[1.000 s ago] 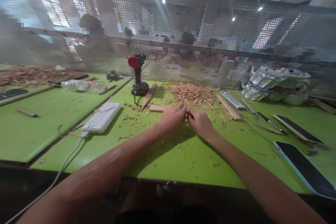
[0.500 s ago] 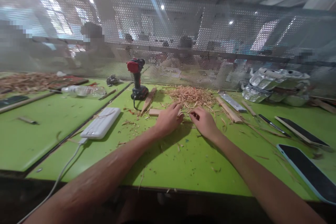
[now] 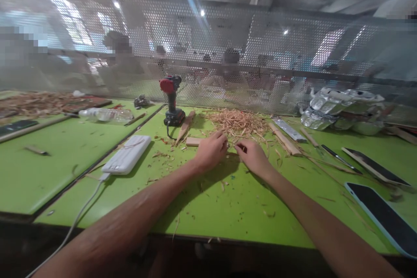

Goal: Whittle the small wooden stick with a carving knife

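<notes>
My left hand (image 3: 211,152) is closed, its fingers curled down low over the green table. A short flat wooden piece (image 3: 193,141) sticks out to the left from beside it; whether the hand grips that piece is hidden. Just to the right, my right hand (image 3: 252,156) pinches thumb against forefinger, pointing at the left fingertips across a small gap. Whatever lies in the pinch is too small to make out. Behind both hands rises a heap of thin wood shavings (image 3: 239,121).
A red and black cordless drill (image 3: 172,100) stands behind left, near a pointed wood piece (image 3: 185,128). A white power bank (image 3: 127,155) with its cable lies left. On the right are a wooden stick (image 3: 286,140), a pen-like tool (image 3: 340,158), a phone (image 3: 382,215) and foil-wrapped items (image 3: 342,108).
The left fingers have curled in more tightly. The right hand has stayed almost in place, still pinching. The thin strip between the hands shows less now. The whole view has shifted slightly.
</notes>
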### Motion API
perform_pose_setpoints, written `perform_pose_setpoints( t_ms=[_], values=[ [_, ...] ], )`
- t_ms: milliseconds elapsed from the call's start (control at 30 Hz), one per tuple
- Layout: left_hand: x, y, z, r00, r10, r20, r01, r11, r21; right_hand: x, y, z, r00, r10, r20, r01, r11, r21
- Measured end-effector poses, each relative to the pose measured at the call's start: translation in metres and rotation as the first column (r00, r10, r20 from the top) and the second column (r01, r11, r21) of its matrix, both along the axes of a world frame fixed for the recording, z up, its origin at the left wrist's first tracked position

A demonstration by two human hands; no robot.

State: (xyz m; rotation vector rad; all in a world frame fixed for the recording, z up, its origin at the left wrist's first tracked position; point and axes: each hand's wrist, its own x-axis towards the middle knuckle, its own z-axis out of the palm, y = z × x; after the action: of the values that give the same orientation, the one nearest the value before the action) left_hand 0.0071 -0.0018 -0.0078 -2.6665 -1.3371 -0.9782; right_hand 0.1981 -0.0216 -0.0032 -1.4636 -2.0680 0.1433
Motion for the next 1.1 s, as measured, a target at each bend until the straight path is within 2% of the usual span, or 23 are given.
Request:
perform_pose_setpoints(
  t_ms=[133,267,400,533,700,900,1000,1100],
  values=[
    [0.001,0.000,-0.003,0.999,-0.039,0.019,0.039,0.999,-0.013,0.001,0.000,0.001,0.998,0.003,-0.062,-0.002,1.000,0.016],
    [0.001,-0.001,-0.003,0.997,-0.073,0.035,0.075,0.995,-0.059,0.001,0.000,-0.002,0.983,0.082,-0.162,-0.083,0.997,0.005],
    [-0.002,0.003,-0.002,0.993,-0.051,0.107,0.061,0.994,-0.091,0.001,0.000,-0.003,0.979,0.092,-0.180,-0.099,0.995,-0.026],
    [-0.010,0.014,-0.003,0.975,-0.003,0.223,0.023,0.996,-0.084,-0.001,-0.002,-0.002,0.992,0.090,-0.086,-0.094,0.995,-0.033],
    [-0.018,0.026,-0.006,0.929,0.009,0.369,0.000,1.000,-0.025,-0.014,-0.005,-0.004,0.981,0.098,0.169,-0.093,0.995,-0.036],
    [-0.017,0.028,-0.010,0.919,-0.025,0.394,0.037,0.999,-0.024,-0.019,-0.004,-0.008,0.956,0.102,0.276,-0.100,0.995,-0.021],
    [-0.016,0.029,-0.013,0.915,-0.050,0.400,0.062,0.998,-0.017,-0.015,-0.001,-0.013,0.970,0.103,0.220,-0.105,0.994,-0.001],
    [-0.017,0.032,-0.015,0.905,-0.050,0.423,0.061,0.998,-0.012,-0.009,0.001,-0.014,0.991,0.111,-0.071,-0.113,0.993,-0.024]
  ],
)
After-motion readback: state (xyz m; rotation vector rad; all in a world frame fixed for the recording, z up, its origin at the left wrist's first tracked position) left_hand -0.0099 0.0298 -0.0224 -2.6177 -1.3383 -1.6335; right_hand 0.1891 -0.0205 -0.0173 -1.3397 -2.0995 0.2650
